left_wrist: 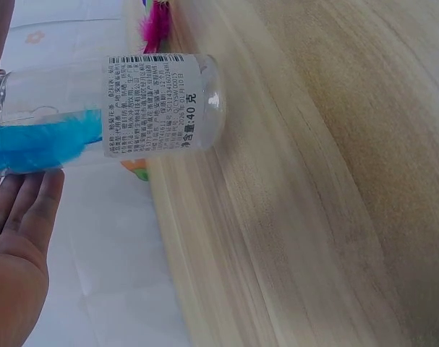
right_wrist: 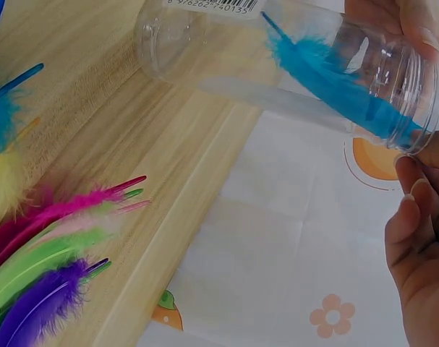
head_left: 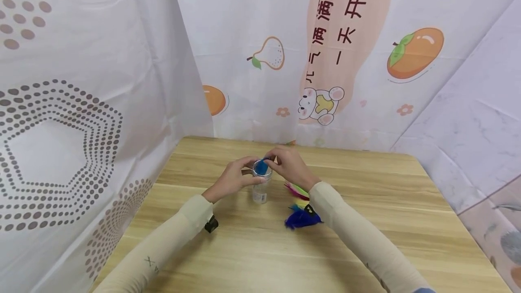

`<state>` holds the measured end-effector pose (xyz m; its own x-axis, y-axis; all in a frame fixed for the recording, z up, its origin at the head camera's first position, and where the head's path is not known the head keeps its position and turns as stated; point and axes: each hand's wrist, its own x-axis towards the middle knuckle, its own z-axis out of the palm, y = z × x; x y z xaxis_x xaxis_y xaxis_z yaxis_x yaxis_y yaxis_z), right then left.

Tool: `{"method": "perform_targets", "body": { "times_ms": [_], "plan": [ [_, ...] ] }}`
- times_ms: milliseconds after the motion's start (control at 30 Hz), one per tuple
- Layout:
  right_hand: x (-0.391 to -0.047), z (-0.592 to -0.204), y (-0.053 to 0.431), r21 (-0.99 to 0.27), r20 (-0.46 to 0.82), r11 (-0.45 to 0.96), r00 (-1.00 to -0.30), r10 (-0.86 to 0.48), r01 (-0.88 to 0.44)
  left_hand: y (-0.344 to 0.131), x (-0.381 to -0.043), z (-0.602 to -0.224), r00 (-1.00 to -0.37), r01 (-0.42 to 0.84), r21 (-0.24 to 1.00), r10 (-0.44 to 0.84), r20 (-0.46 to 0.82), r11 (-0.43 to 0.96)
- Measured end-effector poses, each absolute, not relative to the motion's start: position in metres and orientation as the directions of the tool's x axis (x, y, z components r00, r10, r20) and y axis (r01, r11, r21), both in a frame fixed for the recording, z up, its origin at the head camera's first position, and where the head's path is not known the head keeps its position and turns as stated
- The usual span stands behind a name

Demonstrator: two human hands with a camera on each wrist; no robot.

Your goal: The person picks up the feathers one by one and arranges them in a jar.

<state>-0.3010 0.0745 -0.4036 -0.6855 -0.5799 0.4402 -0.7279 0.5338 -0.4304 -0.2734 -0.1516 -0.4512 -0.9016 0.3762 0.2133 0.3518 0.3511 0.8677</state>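
Observation:
A clear plastic jar (head_left: 259, 193) with a printed label (left_wrist: 154, 108) stands upright on the table. My left hand (head_left: 233, 176) grips it near its open mouth, fingers and thumb on either side. At the rim, my right hand (head_left: 288, 165) pinches a bright blue feather (right_wrist: 335, 87) by its upper end. Most of that feather is down inside the jar, its quill pointing toward the bottom, as the right wrist view shows.
Right of the jar lie loose feathers: a dark blue one (head_left: 300, 219), a magenta one (right_wrist: 49, 213), a green one (right_wrist: 38, 275) and a purple one (right_wrist: 45, 307), among others. The wooden table (head_left: 252, 257) ends at a printed curtain (head_left: 244, 26) behind.

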Motion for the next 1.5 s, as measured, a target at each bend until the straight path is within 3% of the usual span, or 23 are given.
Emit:
{"method": "perform_targets", "body": {
  "times_ms": [533,1500],
  "plan": [
    [-0.3,-0.4,0.092,-0.483,0.421,0.539,-0.722,-0.549,-0.69,-0.149,-0.273,-0.446,-0.903,0.35,0.862,0.375,0.208,0.366],
    [-0.295,-0.456,0.201,-0.447,0.253,0.742,-0.867,-0.43,-0.499,-0.152,-0.27,-0.446,-0.895,0.369,0.847,0.393,0.213,0.382]
  ]
}}
